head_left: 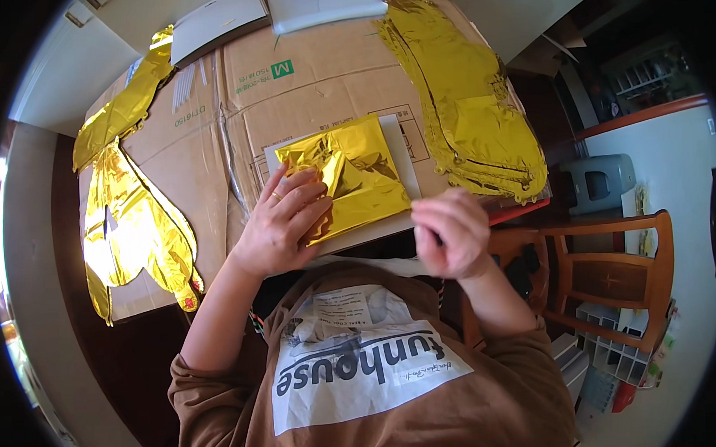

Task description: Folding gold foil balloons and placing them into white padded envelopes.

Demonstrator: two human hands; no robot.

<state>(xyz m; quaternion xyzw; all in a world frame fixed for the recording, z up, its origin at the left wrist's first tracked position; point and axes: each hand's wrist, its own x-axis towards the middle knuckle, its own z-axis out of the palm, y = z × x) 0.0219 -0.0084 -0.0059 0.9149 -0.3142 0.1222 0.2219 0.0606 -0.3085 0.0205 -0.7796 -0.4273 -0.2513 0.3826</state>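
A gold foil balloon, flat and folded into a rough square, lies on a white sheet at the near edge of the cardboard. My left hand rests on the left part of the foil, fingers stretched across it and wearing a ring. Just off the foil's near right corner is my right hand, fingers curled in and slightly blurred. Whether anything is pinched in it is hidden. The foil's surface is creased, most of all near my left fingers.
Flat cardboard covers the table. More deflated gold foil balloons lie on it, one at the left and one at the right. A white box and a pale tray stand at the back. A wooden chair is at the right.
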